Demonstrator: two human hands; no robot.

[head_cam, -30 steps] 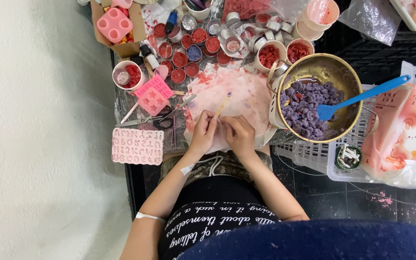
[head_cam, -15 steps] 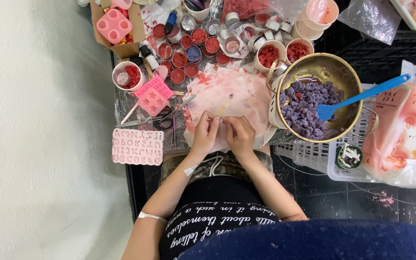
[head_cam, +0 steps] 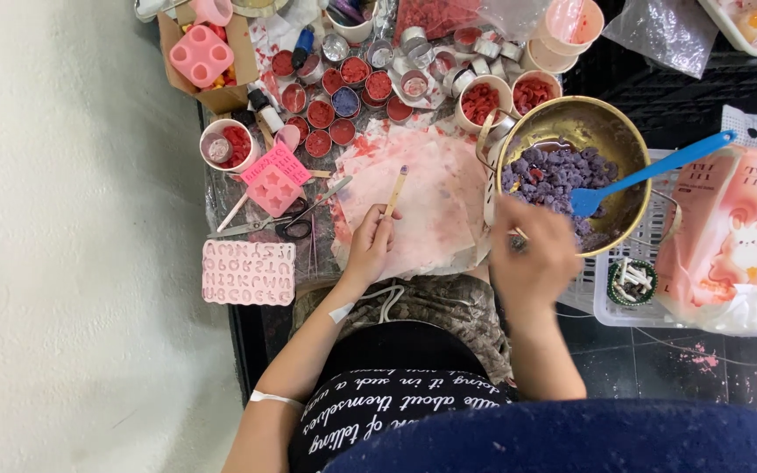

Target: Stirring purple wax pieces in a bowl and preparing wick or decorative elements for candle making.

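**Wooden stick held over stained paper, other hand at the bowl**

Wooden stick (head_cam: 394, 193), thin and pale with a dark purple tip, stood slanted above the pink-stained paper sheet (head_cam: 435, 188) in the middle of the bench (head_cam: 221, 201). The left hand (head_cam: 370, 245) gripped its lower end, fingers (head_cam: 385, 217) pinched together around the stick, with the heel of the hand resting on the paper's near edge.

The right hand (head_cam: 532, 254) was blurred at the near rim of the metal bowl (head_cam: 611, 131), well apart from the left. A small dark object showed at its knuckles, but whether the fingers were closed on it or loose I could not tell. The bowl held purple wax chunks (head_cam: 554, 175), and a blue spatula (head_cam: 650, 171) lay in them with its handle leaning out over the right rim.

Left of the paper lay scissors (head_cam: 286, 223), a pink mould with star shapes (head_cam: 275, 180) and, nearer the person, a pink letter mould (head_cam: 249, 272). Small round tins filled with red wax (head_cam: 343, 105) crowded the far side of the bench, one among them filled with purple. A white cup holding red pieces (head_cam: 225, 144) stood just beside the star mould.
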